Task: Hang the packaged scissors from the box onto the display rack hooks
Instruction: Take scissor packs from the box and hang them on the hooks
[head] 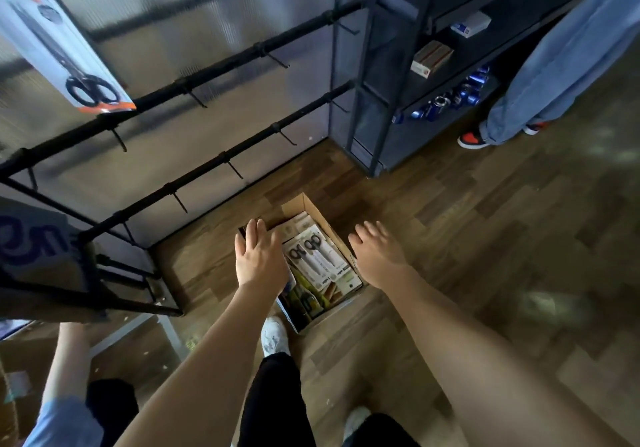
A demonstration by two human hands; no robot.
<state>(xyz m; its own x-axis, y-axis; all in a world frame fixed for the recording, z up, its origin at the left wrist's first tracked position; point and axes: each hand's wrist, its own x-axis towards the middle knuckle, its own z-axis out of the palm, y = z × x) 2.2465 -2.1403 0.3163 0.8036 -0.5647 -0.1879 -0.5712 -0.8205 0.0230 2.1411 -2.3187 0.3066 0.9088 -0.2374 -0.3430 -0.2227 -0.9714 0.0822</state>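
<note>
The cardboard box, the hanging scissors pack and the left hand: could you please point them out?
cardboard box (323,219): head view, bare far right wall.
hanging scissors pack (52,38): head view, card's middle.
left hand (259,259): head view, back of hand.

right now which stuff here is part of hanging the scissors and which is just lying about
Part of the job:
- cardboard box on the floor
- packaged scissors in it
- rack hooks
- scissors pack already hung
- left hand, right hand, both open above the box

Just lying about:
- blue cans on the shelf unit
- small boxes above them
</note>
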